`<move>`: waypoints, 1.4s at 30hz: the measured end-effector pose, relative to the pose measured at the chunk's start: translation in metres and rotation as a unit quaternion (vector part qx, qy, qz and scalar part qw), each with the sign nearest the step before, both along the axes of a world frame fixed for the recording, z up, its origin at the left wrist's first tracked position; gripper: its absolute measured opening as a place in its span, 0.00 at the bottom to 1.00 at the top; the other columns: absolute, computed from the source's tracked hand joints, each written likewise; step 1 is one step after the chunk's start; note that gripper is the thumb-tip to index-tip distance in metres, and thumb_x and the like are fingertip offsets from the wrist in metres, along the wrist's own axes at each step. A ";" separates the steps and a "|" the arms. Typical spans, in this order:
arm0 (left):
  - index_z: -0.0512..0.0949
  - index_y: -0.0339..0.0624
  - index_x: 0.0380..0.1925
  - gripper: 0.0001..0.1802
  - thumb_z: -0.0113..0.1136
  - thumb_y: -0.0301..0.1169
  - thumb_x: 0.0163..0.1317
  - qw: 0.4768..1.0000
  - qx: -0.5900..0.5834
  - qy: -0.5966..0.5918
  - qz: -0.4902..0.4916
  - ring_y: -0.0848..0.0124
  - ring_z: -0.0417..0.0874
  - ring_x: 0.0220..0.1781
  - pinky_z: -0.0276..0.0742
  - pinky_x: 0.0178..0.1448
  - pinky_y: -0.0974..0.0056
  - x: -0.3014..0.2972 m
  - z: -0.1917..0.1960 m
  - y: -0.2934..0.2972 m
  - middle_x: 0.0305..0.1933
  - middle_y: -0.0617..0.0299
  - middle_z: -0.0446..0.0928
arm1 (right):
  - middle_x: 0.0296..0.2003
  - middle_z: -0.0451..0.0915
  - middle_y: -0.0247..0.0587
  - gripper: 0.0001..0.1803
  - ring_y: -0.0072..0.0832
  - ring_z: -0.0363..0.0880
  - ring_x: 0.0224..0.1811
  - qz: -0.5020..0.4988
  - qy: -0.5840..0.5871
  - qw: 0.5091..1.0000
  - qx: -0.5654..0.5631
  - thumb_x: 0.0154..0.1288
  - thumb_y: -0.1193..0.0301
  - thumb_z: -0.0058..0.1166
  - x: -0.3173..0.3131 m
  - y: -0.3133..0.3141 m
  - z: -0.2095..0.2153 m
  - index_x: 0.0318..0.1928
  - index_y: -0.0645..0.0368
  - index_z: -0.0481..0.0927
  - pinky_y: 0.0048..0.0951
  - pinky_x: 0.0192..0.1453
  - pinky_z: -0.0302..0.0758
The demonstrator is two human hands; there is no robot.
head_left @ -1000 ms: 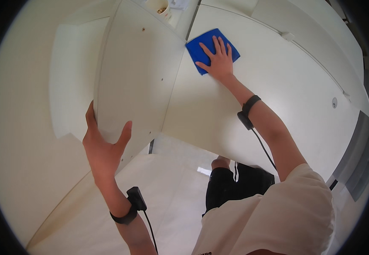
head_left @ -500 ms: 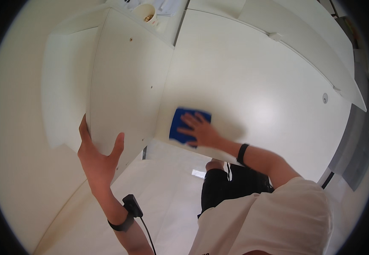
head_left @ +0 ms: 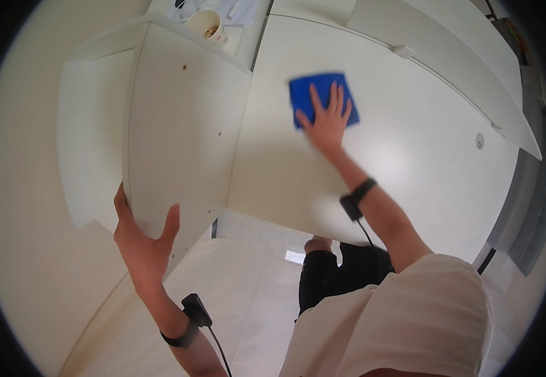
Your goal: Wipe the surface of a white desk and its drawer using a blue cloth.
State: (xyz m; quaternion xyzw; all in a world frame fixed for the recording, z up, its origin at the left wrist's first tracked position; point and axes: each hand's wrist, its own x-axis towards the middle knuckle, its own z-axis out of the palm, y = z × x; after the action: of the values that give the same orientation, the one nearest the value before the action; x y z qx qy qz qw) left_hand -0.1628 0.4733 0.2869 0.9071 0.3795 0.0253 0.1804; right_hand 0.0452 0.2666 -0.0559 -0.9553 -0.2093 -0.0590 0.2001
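A blue cloth (head_left: 320, 88), folded into a rough square, lies on the white desktop (head_left: 405, 163) toward its far left part. My right hand (head_left: 329, 125) presses flat on the cloth with fingers spread. At the left, my left hand (head_left: 144, 245) grips the near edge of a white cabinet (head_left: 178, 132). Its thumb lies against the panel with small screw holes, while the fingers wrap round the outer edge, their tips partly hidden.
A paper cup (head_left: 205, 28) with small brown bits inside stands behind the cabinet, beside white papers (head_left: 238, 9). A raised white panel (head_left: 449, 56) runs along the desk's far edge. A round cable-hole cover (head_left: 479, 141) sits at the right.
My right hand has slid the blue cloth away from the near left edge, farther back and to the right. My left hand keeps its place on the cabinet.
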 end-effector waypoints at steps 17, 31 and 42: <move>0.64 0.39 0.69 0.43 0.76 0.34 0.55 1.000 0.000 -0.007 -0.024 0.48 0.86 0.56 0.80 0.61 0.54 0.001 -0.005 0.000 0.55 0.44 0.83 | 0.77 0.59 0.51 0.38 0.49 0.51 0.82 0.235 0.035 0.971 0.036 0.63 0.43 0.61 0.021 0.007 -0.006 0.73 0.33 0.70 0.59 0.81 0.47; 0.64 0.37 0.69 0.42 0.74 0.33 0.57 0.999 0.005 -0.005 -0.033 0.49 0.86 0.55 0.79 0.62 0.55 0.009 -0.004 -0.001 0.54 0.44 0.83 | 0.80 0.50 0.59 0.38 0.50 0.43 0.84 0.374 0.194 0.906 -0.041 0.68 0.49 0.58 -0.190 0.034 0.015 0.75 0.46 0.66 0.61 0.82 0.44; 0.63 0.37 0.70 0.43 0.74 0.33 0.56 1.000 -0.021 -0.003 -0.021 0.49 0.85 0.55 0.78 0.62 0.55 0.013 -0.006 -0.004 0.55 0.44 0.82 | 0.78 0.57 0.51 0.36 0.46 0.50 0.82 0.094 -0.002 0.995 -0.021 0.68 0.42 0.57 0.079 -0.028 -0.006 0.74 0.31 0.68 0.59 0.80 0.47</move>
State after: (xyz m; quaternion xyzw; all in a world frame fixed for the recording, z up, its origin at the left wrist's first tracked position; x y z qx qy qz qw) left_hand -0.1501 0.4688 0.2813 0.9109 0.3600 0.0160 0.2011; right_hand 0.1247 0.2384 -0.0619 -0.9354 -0.2993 -0.0375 0.1847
